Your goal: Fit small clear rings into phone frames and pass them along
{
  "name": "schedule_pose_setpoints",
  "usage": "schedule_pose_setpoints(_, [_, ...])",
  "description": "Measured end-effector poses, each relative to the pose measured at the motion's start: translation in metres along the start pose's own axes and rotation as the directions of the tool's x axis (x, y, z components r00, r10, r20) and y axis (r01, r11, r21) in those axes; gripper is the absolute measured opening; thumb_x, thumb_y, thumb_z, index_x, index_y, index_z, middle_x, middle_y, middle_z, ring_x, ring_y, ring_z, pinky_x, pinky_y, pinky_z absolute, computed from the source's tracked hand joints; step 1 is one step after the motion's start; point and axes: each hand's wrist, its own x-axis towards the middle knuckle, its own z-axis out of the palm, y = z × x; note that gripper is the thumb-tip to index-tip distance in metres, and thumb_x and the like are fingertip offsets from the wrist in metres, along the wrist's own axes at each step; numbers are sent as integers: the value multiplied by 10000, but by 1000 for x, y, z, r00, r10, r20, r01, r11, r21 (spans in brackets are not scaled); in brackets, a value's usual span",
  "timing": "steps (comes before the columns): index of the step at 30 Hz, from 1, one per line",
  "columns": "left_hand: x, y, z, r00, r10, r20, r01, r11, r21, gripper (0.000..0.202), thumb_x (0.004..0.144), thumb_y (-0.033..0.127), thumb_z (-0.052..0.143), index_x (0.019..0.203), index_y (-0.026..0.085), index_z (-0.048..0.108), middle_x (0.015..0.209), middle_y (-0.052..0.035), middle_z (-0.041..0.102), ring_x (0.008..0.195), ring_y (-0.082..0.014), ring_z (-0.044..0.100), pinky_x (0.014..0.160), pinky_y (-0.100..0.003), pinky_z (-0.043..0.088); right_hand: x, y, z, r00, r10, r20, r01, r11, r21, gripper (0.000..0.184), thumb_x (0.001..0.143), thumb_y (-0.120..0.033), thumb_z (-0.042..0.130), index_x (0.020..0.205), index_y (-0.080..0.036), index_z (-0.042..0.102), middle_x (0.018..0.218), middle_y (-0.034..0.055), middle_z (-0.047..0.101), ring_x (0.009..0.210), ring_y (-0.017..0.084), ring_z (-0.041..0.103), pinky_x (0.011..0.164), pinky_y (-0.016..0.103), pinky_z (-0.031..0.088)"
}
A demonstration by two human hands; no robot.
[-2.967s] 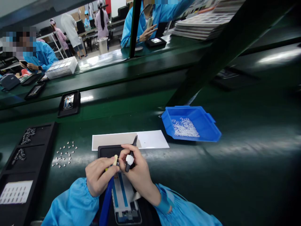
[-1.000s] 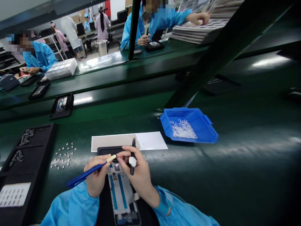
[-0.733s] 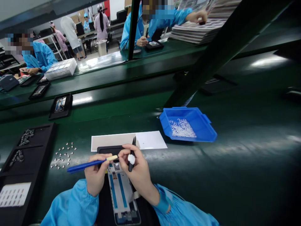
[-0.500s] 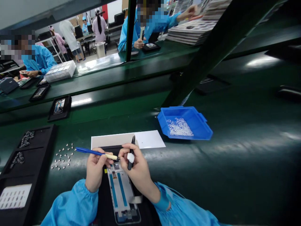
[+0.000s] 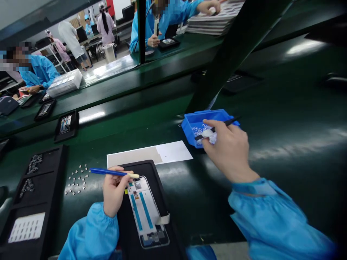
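My left hand (image 5: 114, 195) pinches a blue pen-shaped tool (image 5: 107, 172) with a cream tip. That tip rests near the top edge of a phone frame (image 5: 148, 211) with two blue strips, lying in a black tray (image 5: 145, 165). Out to the right, my right hand (image 5: 230, 151) is closed around black tweezers (image 5: 230, 121) with a white wrapping around the middle. It hovers at the front of a blue bin (image 5: 188, 129), partly covering the small white ring-like pieces (image 5: 196, 130) inside. Whether fingers or tweezers touch these pieces I cannot tell.
Small metal parts (image 5: 77, 178) lie scattered left of my left hand. A compartmented black tray (image 5: 58, 173) stands further left. White paper (image 5: 176, 151) lies behind the phone tray. A slanted dark post (image 5: 217, 72) rises behind the bin. Co-workers (image 5: 40, 70) sit across the line.
My right hand has moved from the phone's top edge to the bin on the right, carrying the tweezers. My left hand keeps its tool at the phone. The view has shifted slightly.
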Motion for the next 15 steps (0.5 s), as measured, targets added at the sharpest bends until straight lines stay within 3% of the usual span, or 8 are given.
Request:
schedule_pose_setpoints(2, [2,-2,-5,999,48,22,-51,989,140,258,815,314,701,961,179,538,871,-78,762,704,-182,734,596,-240,578,-20,-29,2,999,-32,-20,35,984,172,305,802,-166,537,1100,-197,594,1008,108,668,968,317,621,858,480,477])
schedule_pose_setpoints(4, [5,-4,-9,988,110,109,-137,947,289,155,867,294,640,950,182,573,926,-80,755,799,-195,738,629,-249,582,-41,-59,7,980,-165,107,107,903,417,254,827,-130,522,1052,-222,596,995,68,684,924,266,641,795,408,519])
schedule_pose_setpoints(7, [8,-5,-13,934,210,288,-324,837,442,94,911,267,584,921,185,630,964,-79,743,892,-200,722,665,-249,578,-63,-90,21,880,-351,319,115,810,576,310,808,-44,491,1029,-221,617,965,72,679,921,247,633,785,384,536])
schedule_pose_setpoints(9, [10,-3,-14,892,265,367,-425,768,479,93,918,251,579,930,190,649,941,-69,739,880,-194,715,702,-261,580,-72,-98,31,842,-404,357,108,776,622,364,775,10,463,1024,-206,618,986,84,669,979,253,613,838,405,527])
schedule_pose_setpoints(11, [11,0,-14,859,301,414,-489,720,492,91,922,245,579,938,196,654,909,-52,733,851,-184,709,737,-272,582,-75,-100,37,836,-429,341,108,738,666,372,757,38,455,997,-200,610,964,75,666,1006,253,601,903,435,503])
schedule_pose_setpoints(15, [12,3,-17,843,309,440,-523,658,542,89,916,254,605,952,203,669,884,-38,732,784,-167,705,682,-246,575,-77,-96,38,833,-423,357,67,717,693,360,760,61,473,970,-202,600,944,63,656,1017,248,593,906,429,499])
